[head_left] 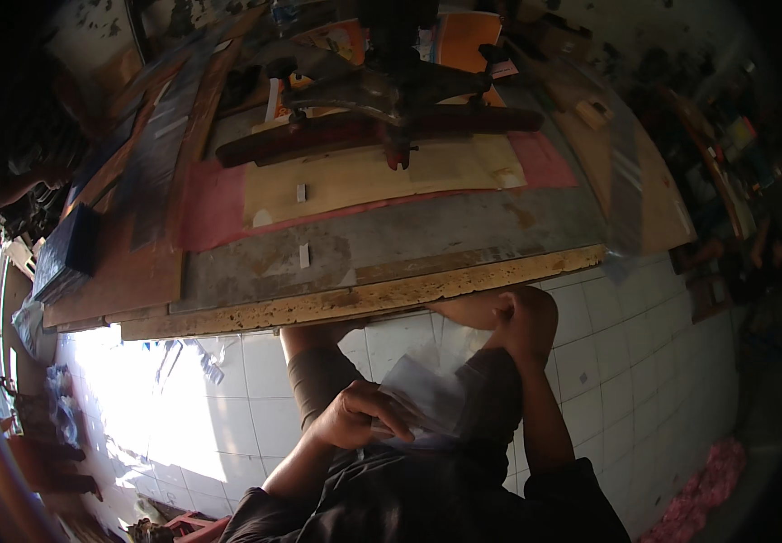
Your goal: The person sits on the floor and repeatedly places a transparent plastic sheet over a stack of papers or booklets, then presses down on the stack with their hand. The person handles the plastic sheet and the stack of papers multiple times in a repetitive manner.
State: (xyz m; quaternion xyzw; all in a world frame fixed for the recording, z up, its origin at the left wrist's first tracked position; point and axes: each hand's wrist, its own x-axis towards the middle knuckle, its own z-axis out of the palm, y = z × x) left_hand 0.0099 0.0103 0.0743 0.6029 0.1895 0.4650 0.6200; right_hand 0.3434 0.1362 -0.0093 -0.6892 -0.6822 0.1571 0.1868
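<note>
The left hand (355, 414) is closed in a loose grip around a bundle of thin, clear plastic sheets or small bags (427, 398), with the thumb lying on top and the fingers curled under, so the bundle rests against the lap and does not slide away. The bundle sticks out to the right of this hand, toward the right arm, and it looks soft and a little crumpled. The right hand (522, 317) is higher, above and to the right of the bundle, just under the rough edge of the workbench (364, 294); it seems bent at the wrist with the fingers folded in, but I cannot tell if it holds something or is only resting there. Beyond both hands, further from the body, the bench top carries a pale cutting board (382, 176) on a red mat (214, 213), and above this stands a dark metal press (391, 90) with a long bar across it. Two small white slips (303, 255) lie on the bench between the board and the edge. Below and left of the left hand the white tiled floor (228, 407) is bright with sunlight.
</note>
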